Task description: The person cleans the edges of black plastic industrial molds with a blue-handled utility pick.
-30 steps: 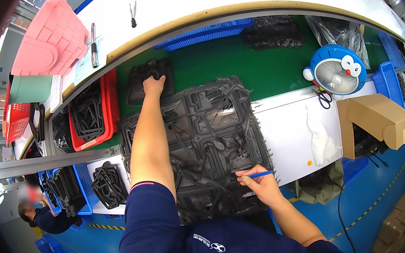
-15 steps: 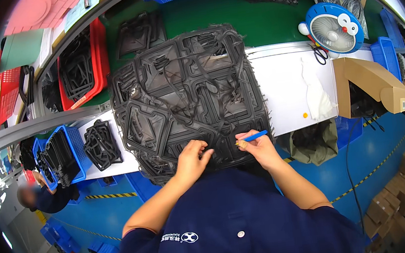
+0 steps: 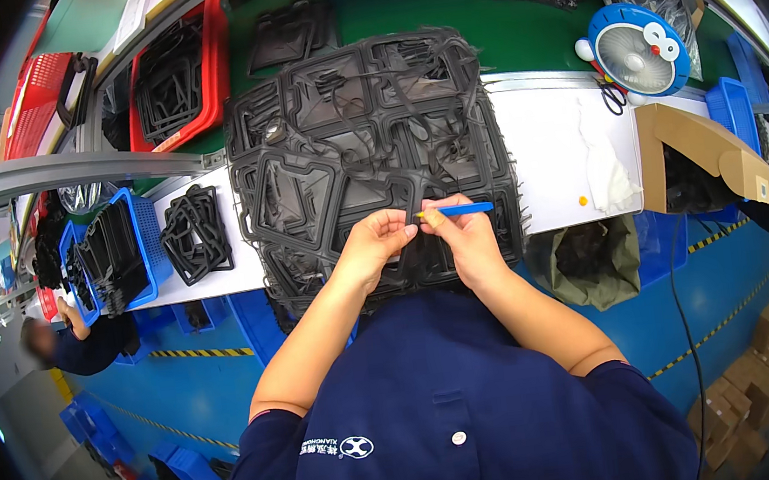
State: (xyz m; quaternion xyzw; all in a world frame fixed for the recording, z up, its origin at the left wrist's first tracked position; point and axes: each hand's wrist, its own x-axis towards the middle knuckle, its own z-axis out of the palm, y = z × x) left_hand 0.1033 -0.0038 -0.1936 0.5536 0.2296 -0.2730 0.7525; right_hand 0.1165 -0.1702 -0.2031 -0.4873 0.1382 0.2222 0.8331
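Observation:
In front of me lies a thick pile of black moulded rubber sheets point(image 3: 331, 86), with frame-shaped outlines and ragged edges. My right hand point(image 3: 469, 245) is closed round a slim blue-handled tool point(image 3: 467, 209) with a yellow tip pointing left. Close beside it, my left hand point(image 3: 372, 246) pinches a black rubber frame point(image 3: 411, 190) at the near part of the pile. The tool's tip is at this frame, by my left fingertips. Whether it touches the rubber I cannot tell.
Loose black frames point(image 3: 195, 234) lie left of the pile, beside a blue basket point(image 3: 146, 242) of black parts. A red bin point(image 3: 214, 66) stands far left. To the right are a blue fan point(image 3: 634, 50), scissors point(image 3: 613, 99), white cloth point(image 3: 607, 174) and a cardboard box point(image 3: 703, 146). Another person point(image 3: 86, 346) works at left.
My hands have come together and moved slightly away from my body. The left hand, formerly loosely curled over the pile, now pinches a frame. The tool has come to that frame.

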